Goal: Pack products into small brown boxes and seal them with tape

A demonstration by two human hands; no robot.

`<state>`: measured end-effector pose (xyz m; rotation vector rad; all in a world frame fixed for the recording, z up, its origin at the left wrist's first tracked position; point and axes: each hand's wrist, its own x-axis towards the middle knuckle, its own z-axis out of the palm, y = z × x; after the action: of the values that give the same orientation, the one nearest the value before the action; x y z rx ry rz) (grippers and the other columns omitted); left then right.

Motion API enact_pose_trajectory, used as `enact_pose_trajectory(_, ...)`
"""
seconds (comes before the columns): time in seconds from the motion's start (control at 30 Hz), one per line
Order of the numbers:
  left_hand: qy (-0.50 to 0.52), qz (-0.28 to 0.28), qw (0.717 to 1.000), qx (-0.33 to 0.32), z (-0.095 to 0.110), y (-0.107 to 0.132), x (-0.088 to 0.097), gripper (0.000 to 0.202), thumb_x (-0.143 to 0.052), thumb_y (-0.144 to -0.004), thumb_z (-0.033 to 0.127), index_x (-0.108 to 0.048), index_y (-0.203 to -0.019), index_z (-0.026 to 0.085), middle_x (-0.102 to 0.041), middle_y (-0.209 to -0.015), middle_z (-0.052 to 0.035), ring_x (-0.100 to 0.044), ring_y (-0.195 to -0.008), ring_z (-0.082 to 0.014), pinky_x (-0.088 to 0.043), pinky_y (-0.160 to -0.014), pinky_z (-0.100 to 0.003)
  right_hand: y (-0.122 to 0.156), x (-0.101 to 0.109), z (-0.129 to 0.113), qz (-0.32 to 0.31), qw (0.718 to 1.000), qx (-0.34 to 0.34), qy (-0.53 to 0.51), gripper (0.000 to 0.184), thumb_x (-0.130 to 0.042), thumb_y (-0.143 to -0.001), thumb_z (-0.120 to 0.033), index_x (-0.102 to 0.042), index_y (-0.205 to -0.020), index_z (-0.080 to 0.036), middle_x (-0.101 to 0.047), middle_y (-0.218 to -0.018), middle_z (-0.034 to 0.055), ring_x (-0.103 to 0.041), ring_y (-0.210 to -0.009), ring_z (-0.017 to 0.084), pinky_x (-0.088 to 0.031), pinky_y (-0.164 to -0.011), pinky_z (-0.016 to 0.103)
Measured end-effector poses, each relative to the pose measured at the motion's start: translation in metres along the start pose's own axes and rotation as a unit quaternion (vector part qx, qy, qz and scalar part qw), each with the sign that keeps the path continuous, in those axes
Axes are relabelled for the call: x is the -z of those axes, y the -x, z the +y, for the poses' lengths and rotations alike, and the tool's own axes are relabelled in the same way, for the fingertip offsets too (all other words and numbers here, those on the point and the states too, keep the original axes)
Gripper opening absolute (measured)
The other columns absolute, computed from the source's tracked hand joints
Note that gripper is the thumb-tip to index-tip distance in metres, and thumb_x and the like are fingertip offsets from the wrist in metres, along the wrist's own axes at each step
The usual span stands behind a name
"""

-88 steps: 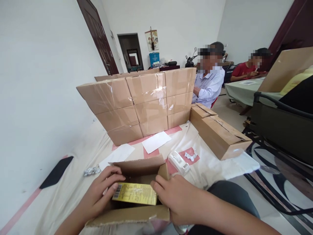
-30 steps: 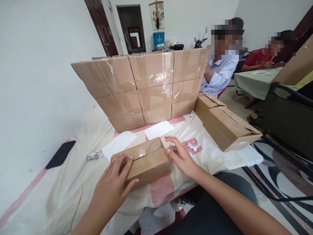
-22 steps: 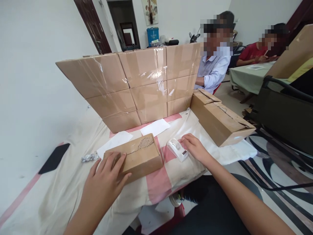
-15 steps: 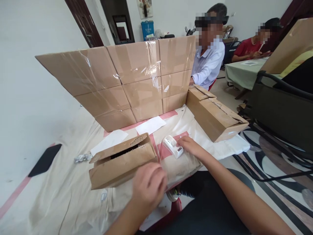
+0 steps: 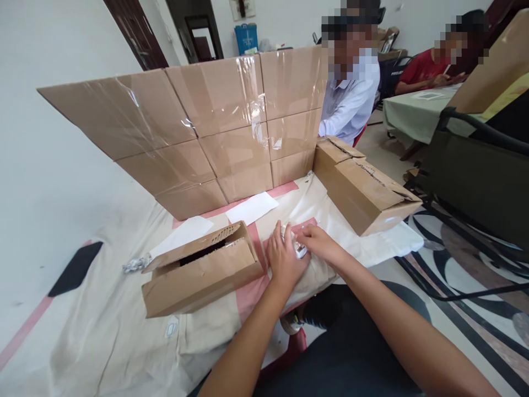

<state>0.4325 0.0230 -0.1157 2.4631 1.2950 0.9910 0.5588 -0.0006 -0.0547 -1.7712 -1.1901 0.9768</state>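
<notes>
A small white tape dispenser [image 5: 301, 251] rests on the cloth-covered table, largely hidden by my hands. My left hand [image 5: 285, 258] lies over its left side, with the fingers curved around it. Closed in a pinch, my right hand [image 5: 320, 242] is at the dispenser's right side; whatever is between its fingertips is too small to make out. Left of my hands lies a cardboard box [image 5: 206, 278] with its top flaps partly raised and a dark gap between them.
A taped cardboard panel [image 5: 235, 160] stands across the back. Cardboard boxes [image 5: 359, 193] line the right edge. White paper sheets [image 5: 252, 208], crumpled foil-like material [image 5: 136, 265] and a black flat object [image 5: 76, 269] lie on the cloth. A person [image 5: 351, 105] sits behind the panel.
My left hand has moved forward from near the cardboard box onto the tape dispenser. My right hand stays at the dispenser's right side. The view has shifted slightly.
</notes>
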Motion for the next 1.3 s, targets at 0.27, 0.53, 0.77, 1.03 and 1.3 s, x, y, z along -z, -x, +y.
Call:
enact_pose_trajectory(0.27,0.004,0.005,1.000,0.005,0.001,0.001,0.003,0.080,-0.070,-0.080,0.033,-0.037,-0.150,0.013,-0.039,-0.159,-0.0239,-0.044,-0.144,-0.0370,-0.042,-0.113,-0.052,0.018,0.006,0.010,-0.020,1.000,-0.001,-0.005,0.029,-0.059,-0.072,-0.036,-0.042,-0.053,-0.021,-0.036,-0.054,-0.0050,-0.036,-0.057,0.012,-0.028,-0.056,0.027)
enact_pose_trajectory(0.53,0.006,-0.005,1.000,0.017,0.001,0.001,0.004,0.090,-0.077,-0.074,0.036,-0.035,-0.150,0.015,-0.039,-0.158,-0.0227,-0.044,-0.143,-0.0380,-0.043,-0.112,-0.053,0.041,0.013,0.022,-0.024,0.999,-0.026,-0.009,0.028,-0.055,-0.073,-0.042,-0.042,-0.059,-0.022,-0.034,-0.058,-0.0050,-0.034,-0.059,0.012,-0.026,-0.056,0.027)
enact_pose_trajectory(0.77,0.002,-0.006,1.000,0.013,0.001,0.000,0.005,0.085,-0.073,-0.076,0.030,-0.035,-0.150,0.015,-0.040,-0.157,-0.0232,-0.044,-0.143,-0.0371,-0.044,-0.111,-0.051,0.039,0.010,0.022,-0.043,0.998,-0.043,-0.026,0.039,-0.061,-0.079,-0.047,-0.041,-0.057,-0.021,-0.032,-0.055,-0.0058,-0.031,-0.056,0.011,-0.023,-0.055,0.027)
enact_pose_trajectory(1.03,0.002,-0.010,1.000,0.015,0.001,0.000,0.004,0.089,-0.077,-0.072,0.033,-0.036,-0.150,0.015,-0.040,-0.157,-0.0236,-0.046,-0.142,-0.0385,-0.043,-0.111,-0.052,0.034,0.005,0.028,-0.057,0.994,-0.079,-0.049,0.038,-0.062,-0.081,-0.046,-0.049,-0.057,-0.021,-0.040,-0.045,-0.0054,-0.034,-0.047,0.010,-0.024,-0.051,0.027)
enact_pose_trajectory(1.3,-0.005,-0.003,1.000,0.015,0.003,0.000,0.006,0.078,-0.073,-0.074,0.028,-0.044,-0.145,0.015,-0.042,-0.155,-0.0221,-0.047,-0.141,-0.0373,-0.043,-0.111,-0.049,0.032,0.001,0.030,-0.052,0.994,-0.065,-0.070,0.048,-0.067,-0.079,-0.050,-0.036,-0.054,-0.023,-0.032,-0.046,-0.0075,-0.026,-0.045,0.007,-0.020,-0.048,0.025)
